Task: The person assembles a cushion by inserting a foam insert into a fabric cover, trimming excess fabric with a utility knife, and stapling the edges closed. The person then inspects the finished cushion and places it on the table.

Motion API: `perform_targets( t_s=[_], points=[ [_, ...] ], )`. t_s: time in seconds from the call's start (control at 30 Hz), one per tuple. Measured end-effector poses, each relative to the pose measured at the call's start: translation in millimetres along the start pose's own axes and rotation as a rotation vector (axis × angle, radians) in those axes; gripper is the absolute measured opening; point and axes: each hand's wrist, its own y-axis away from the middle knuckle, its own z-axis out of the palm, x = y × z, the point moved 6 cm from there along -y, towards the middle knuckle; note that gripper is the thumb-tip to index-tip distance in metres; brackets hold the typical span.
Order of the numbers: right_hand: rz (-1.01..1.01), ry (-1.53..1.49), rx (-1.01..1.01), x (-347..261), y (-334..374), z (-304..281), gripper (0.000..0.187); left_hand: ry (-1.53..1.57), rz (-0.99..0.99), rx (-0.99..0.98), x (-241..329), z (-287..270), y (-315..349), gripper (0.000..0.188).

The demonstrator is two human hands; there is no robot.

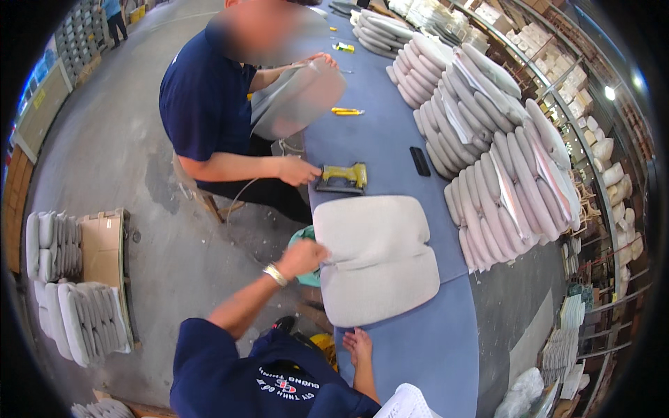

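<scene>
A light grey seat cushion [376, 254], notched at its middle on both sides, lies flat on the blue-grey table in front of me. My left hand [303, 258], with a metal band at the wrist, is closed at the cushion's left notch. It is slightly blurred, and what its fingers hold is hidden. Green cloth or plastic [306, 277] shows under that hand at the table edge. Palm up, my right hand [358, 345] rests with fingers apart by the cushion's near edge, holding nothing visible.
A co-worker [209, 104] at the left holds up another cushion [300, 97], one hand at a yellow staple gun [343, 177]. A yellow cutter [347, 111] and a black oblong object [419, 161] lie on the table [446, 348]. Stacked cushions [502, 188] line its right side.
</scene>
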Motion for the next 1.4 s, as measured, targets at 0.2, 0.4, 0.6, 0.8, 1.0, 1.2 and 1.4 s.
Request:
perform_targets(
  t_s=[0.2, 0.4, 0.6, 0.8, 1.0, 1.2, 1.4],
  points=[
    [0.111, 0.117, 0.121, 0, 11, -43, 0.040, -0.618, 0.219, 1.540, 191, -459, -93, 0.045],
    [-0.075, 0.344, 0.102, -37, -34, -25, 0.034, -0.730, 0.147, 1.238, 51, -546, -287, 0.055],
    [-0.608, 0.754, 0.442, -153, 65, 45, 0.085, -0.760, 0.102, 0.982, -83, -578, -400, 0.061],
    [-0.383, 1.533, 0.074, -182, 22, 145, 0.093, -0.820, -0.072, 0.897, -112, -558, -471, 0.063],
    [-0.462, 1.424, 0.025, -189, 18, 140, 0.087, -0.682, 0.184, 0.951, 23, -363, -443, 0.065],
    [-0.633, 1.114, -0.069, -175, 10, 82, 0.064, -0.206, 0.631, 0.085, 133, 89, -273, 0.067],
    [-0.448, 0.865, 0.186, -268, 55, -65, 0.048, -0.203, 0.439, -0.244, 121, 263, -128, 0.066]
  ],
)
